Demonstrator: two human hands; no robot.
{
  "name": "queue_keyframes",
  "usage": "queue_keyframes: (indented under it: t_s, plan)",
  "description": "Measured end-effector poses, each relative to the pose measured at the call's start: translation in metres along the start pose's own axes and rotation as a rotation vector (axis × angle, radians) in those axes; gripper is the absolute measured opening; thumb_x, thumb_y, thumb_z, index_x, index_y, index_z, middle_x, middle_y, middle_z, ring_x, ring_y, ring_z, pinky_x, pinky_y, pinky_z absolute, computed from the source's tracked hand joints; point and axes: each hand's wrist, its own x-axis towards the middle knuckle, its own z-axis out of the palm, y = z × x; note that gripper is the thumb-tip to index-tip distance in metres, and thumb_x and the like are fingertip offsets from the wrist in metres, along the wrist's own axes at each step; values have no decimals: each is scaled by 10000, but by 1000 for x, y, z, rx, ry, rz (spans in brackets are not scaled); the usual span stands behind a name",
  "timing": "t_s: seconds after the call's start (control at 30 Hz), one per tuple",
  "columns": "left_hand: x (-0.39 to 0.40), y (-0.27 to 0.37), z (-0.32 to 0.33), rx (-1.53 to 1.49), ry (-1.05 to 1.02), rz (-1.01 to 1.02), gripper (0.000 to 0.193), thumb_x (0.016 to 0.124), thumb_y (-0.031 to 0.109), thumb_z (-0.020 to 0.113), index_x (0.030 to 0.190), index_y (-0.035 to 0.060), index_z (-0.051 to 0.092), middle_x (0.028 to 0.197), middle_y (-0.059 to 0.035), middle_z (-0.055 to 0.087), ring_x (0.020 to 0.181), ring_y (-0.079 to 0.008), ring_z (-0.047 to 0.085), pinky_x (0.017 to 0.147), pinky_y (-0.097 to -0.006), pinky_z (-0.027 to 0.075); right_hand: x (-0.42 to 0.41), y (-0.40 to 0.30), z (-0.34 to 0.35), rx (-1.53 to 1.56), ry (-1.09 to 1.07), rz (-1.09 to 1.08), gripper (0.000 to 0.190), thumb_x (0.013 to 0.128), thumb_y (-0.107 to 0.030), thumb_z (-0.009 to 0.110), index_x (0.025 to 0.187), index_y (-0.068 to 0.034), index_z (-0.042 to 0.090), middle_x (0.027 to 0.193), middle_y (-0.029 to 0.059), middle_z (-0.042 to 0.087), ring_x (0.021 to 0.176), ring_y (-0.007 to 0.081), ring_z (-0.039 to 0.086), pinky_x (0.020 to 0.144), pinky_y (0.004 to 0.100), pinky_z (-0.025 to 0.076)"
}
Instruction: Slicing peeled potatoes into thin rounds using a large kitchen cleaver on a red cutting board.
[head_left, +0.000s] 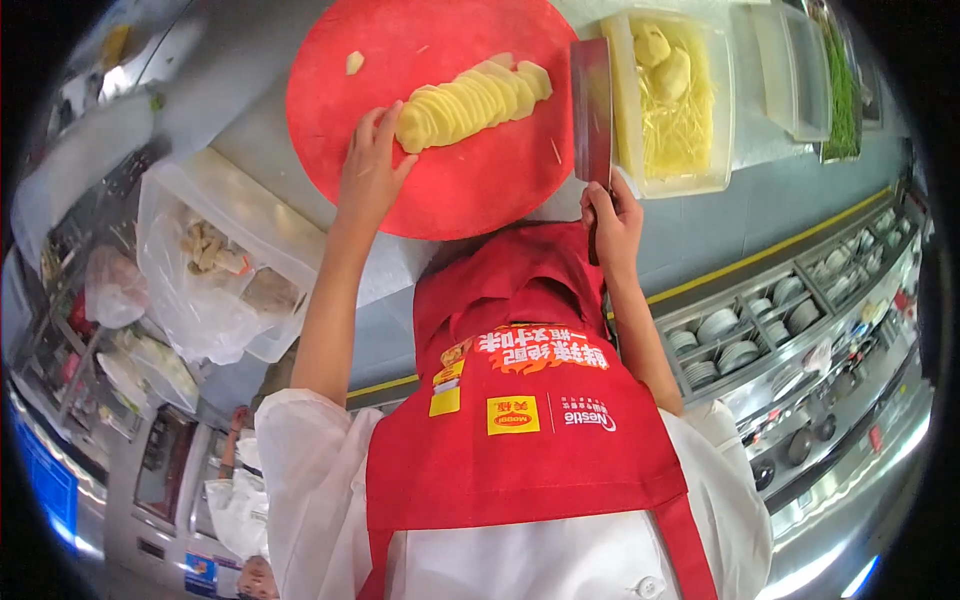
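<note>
A fanned row of peeled potato slices (476, 101) lies across a round red cutting board (472, 191). At the row's left end rests my left hand (373, 169), its fingertips touching the last slices and its thumb spread below them. My right hand (616, 217) grips the handle of a Chinese cleaver (592, 105); the broad blade points away from me at the board's right edge. Right beside the blade stands a clear plastic container (721, 165) with shredded potato (675, 139) and peeled whole potatoes (670, 73) in it. A small potato piece (355, 62) sits at the board's upper left.
Left of the board is a translucent tub (262, 195) lined with a plastic bag, holding scraps. An empty-looking plastic container (787, 75) and a tray of green stalks (841, 90) stand far right. Dish racks (750, 337) line the right side. Another person (244, 487) is at lower left.
</note>
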Motion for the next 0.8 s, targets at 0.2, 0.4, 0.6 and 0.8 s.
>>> queue_keyframes:
  t_s: [0.2,0.4,0.6,0.8]
  plan:
    - [-3,-1,14,-196,51,-147,686,829,171,889,1433,80,576,1298,-127,621,1148,-313,665,993,-445,564,-2,-7,-2,-35,6,-40,78,1075,-80,590,1088,-26,644,762,4,584,584,72,506,528,245,421]
    - [-8,14,19,-84,398,-78,545,852,257,892,1303,61,658,1198,-114,667,1009,-266,703,886,-413,591,-8,-8,-9,-59,-28,-75,76,1075,-88,595,1036,-31,627,766,19,598,589,82,524,528,255,435]
    - [-5,25,39,-416,381,-430,385,894,256,862,1170,43,701,986,-108,688,870,-282,710,786,-432,586,-16,-3,-7,-62,-20,-74,76,1062,-81,598,1048,-34,655,733,-1,586,564,61,505,502,237,411]
    - [-3,23,44,-281,457,-393,409,867,288,870,1149,39,708,950,-119,704,902,-313,715,807,-443,589,-18,1,-10,-1,-52,-88,100,1061,-94,601,974,-50,625,719,3,585,553,70,510,489,245,417]
